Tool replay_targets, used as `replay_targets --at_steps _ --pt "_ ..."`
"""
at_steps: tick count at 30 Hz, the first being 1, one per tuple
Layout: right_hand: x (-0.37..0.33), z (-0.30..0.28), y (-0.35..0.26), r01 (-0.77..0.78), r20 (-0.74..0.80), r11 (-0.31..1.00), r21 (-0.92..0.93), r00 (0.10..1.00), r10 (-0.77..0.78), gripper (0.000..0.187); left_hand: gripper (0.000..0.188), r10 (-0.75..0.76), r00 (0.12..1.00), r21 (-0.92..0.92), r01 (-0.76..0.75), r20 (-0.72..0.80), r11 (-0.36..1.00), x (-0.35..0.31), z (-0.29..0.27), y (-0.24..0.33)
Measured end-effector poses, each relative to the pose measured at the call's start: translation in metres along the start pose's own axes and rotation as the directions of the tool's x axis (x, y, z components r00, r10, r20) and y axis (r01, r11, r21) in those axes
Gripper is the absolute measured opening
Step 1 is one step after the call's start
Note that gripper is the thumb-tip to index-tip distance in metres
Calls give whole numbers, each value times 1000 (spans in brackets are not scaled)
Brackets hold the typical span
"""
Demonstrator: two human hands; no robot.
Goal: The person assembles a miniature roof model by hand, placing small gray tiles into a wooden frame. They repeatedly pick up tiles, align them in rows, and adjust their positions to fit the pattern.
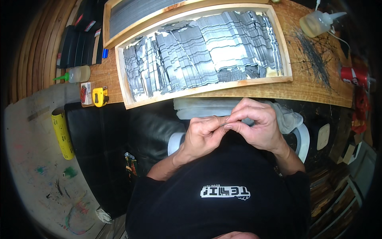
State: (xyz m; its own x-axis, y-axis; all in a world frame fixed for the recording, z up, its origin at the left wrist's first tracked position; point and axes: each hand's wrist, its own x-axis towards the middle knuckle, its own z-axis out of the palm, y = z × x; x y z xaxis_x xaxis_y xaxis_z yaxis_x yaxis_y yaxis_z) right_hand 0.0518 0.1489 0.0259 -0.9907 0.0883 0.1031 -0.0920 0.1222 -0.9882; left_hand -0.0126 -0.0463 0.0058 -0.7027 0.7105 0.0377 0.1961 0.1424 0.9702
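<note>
In front of my chest both hands meet, fingertips pinched together. My left hand [203, 135] and my right hand [256, 122] grip a thin dark sliver [224, 124] between thumbs and forefingers; most of it is hidden by the fingers. Just beyond them, at the table's near edge, lies a shallow wooden tray [207, 91]. It is filled with rows of thin grey and black strips [183, 55], some lying askew at its left end. Neither hand touches the tray.
A second wooden tray [112, 40] of dark strips sits behind. Leftward are a yellow tape measure [100, 96] and a green-tipped bottle [77, 74]. To the right are a white-nozzled bottle [316, 24], dark scraps [314, 59] and a red can [354, 75] on the wooden table [334, 93].
</note>
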Motion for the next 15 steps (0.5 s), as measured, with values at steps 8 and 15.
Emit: replay_targets --at_steps 8,15 --pt "0 0 -1 5 2 1000 -6 1000 -5 11 13 -12 1000 -10 12 0 1000 0 0 0" --pt "-1 2 -6 23 6 996 -81 1000 -22 13 16 -50 999 -8 50 11 999 -2 -1 -2"
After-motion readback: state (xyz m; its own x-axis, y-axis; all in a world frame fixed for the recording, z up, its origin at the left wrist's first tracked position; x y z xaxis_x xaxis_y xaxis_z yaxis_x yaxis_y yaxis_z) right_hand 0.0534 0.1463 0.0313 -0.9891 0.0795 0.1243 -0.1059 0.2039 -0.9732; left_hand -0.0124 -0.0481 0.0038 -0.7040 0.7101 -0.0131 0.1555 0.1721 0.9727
